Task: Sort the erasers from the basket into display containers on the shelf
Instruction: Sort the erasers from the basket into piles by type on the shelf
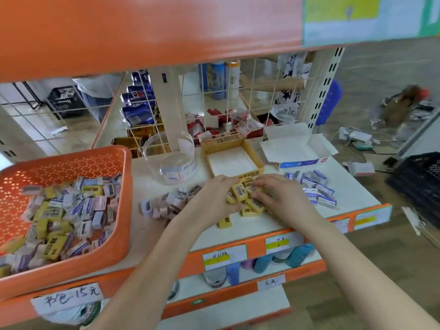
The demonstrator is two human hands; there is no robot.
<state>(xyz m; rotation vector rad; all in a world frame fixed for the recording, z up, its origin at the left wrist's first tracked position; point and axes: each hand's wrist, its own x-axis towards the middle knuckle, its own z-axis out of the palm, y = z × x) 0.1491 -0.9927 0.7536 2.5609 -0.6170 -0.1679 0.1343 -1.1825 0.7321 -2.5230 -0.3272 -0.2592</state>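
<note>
The shelf point(262, 225) was a white board with an orange front edge carrying paper labels point(225, 257). Above the shelf hung another orange-edged board point(142, 27), close and blurred. Behind the shelf stood a cream wire grid point(262, 91), and at the shelf's right rear corner a cream slotted post point(326, 86). Beyond the grid, left of the shelf, lay pale glossy tiles point(54, 122) with a black crate point(64, 101) on them. Right of the shelf the floor point(381, 63) was brownish, with white cables point(357, 135) strewn on it and a second crate point(419, 184) nearby. Below the shelf sat a lower board point(250, 279). Light was soft and even.
</note>
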